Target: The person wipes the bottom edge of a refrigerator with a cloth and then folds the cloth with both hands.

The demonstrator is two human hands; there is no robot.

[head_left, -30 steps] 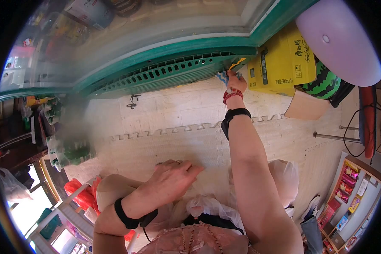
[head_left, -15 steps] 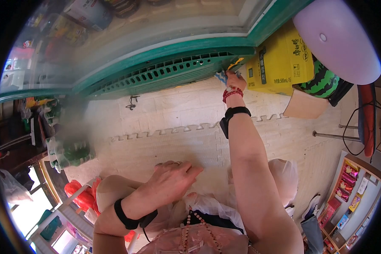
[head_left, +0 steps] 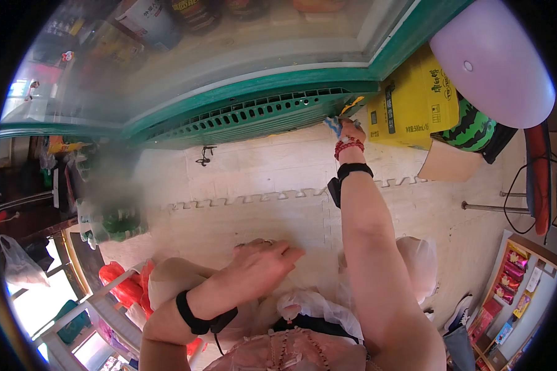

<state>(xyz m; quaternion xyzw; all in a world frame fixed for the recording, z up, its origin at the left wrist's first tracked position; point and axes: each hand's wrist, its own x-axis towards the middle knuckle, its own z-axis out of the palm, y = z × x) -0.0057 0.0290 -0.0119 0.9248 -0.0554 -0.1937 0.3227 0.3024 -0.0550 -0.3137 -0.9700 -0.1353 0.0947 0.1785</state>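
We find the right hand with its grip closed on a blue-and-white cloth, bunched at the fingertips, probably so that it stays compact in a narrow spot. The cloth lies at the right-hand end of the green grille, near the yellow carton. We judge that the arm is outstretched because the grille sits low and away from the body. The left hand, loosely open with nothing visible in it, hangs above the floor mat, apparently clear of the reach.
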